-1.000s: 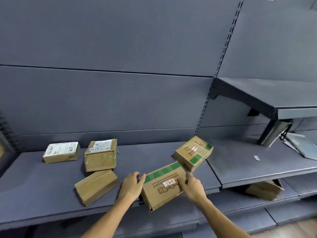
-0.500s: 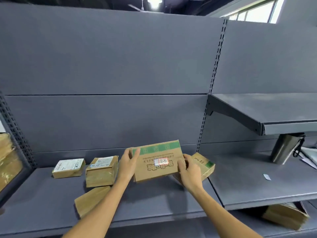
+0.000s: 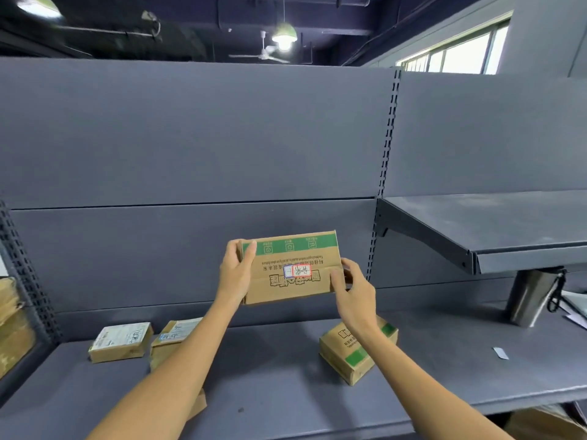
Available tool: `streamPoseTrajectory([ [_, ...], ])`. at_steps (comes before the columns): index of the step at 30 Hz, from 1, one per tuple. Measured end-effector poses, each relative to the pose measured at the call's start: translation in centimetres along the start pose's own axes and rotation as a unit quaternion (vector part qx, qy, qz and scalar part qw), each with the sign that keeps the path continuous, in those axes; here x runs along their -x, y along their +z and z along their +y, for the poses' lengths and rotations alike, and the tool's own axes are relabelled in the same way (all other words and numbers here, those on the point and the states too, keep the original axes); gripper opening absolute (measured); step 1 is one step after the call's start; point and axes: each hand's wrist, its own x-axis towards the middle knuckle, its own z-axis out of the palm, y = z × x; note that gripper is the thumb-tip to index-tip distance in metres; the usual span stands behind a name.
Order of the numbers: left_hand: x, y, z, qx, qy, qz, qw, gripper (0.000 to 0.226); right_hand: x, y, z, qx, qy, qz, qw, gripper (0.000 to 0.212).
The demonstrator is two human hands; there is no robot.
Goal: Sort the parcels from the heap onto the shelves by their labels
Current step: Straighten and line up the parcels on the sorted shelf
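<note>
I hold a brown cardboard parcel (image 3: 287, 282) with a green band and a red-and-blue label up in front of the grey back panel, well above the shelf (image 3: 279, 385). My left hand (image 3: 236, 273) grips its left end, thumb over the front. My right hand (image 3: 351, 289) grips its lower right corner. Below, a smaller green-marked parcel (image 3: 357, 355) lies on the shelf under my right wrist. At the left sit a white-labelled parcel (image 3: 122, 342) and another labelled parcel (image 3: 176, 339), partly hidden by my left forearm.
A higher grey shelf (image 3: 495, 230) juts out at the right. A metal cylinder (image 3: 530, 298) with a black cord stands under it, near a white slip (image 3: 501, 352). Brown boxes (image 3: 12, 322) fill the bay at the far left. A parcel (image 3: 546, 423) lies on the lower shelf.
Both hands lifted the green-banded parcel off the shelf's front edge and raised it upright before the back panel. My view tilted upward, so the ceiling and window show.
</note>
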Motion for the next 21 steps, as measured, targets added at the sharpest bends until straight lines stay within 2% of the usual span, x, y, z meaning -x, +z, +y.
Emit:
streamPoseTrajectory([
  [2,0.2,0.3,-0.6,0.038,-0.032,0.017,0.999,0.03,-0.2,0.2,0.0,-0.03,0.033,-0.001,0.999,0.033],
  [4,0.7,0.8,-1.1,0.113,-0.076,0.037,0.99,0.029,-0.6,0.2,-0.2,-0.084,0.097,-0.022,0.991,0.055],
  [6,1.3,1.5,-1.5,0.187,-0.108,0.041,0.976,0.029,-1.1,0.5,-0.3,-0.135,0.141,-0.073,0.978,0.071],
  [8,1.5,2.1,-2.0,0.206,-0.115,0.028,0.971,0.026,-1.1,0.9,-0.7,-0.177,0.155,-0.127,0.964,0.076],
  [13,1.5,1.6,-1.8,0.153,-0.089,-0.029,0.984,0.023,-0.8,0.3,-2.3,-0.284,0.158,-0.127,0.937,0.055],
  [15,1.5,0.8,-1.4,0.12,-0.076,-0.082,0.986,0.019,-1.1,-0.2,-2.5,-0.26,0.131,-0.131,0.948,0.044],
  [18,1.4,0.3,-0.9,0.1,-0.072,-0.15,0.981,0.042,-1.8,-0.9,-2.5,-0.189,0.061,-0.147,0.969,0.035],
  [21,0.7,-0.2,-0.4,0.063,-0.064,-0.142,0.986,0.068,-2.0,-1.7,-2.8,-0.11,0.018,-0.192,0.975,0.032],
])
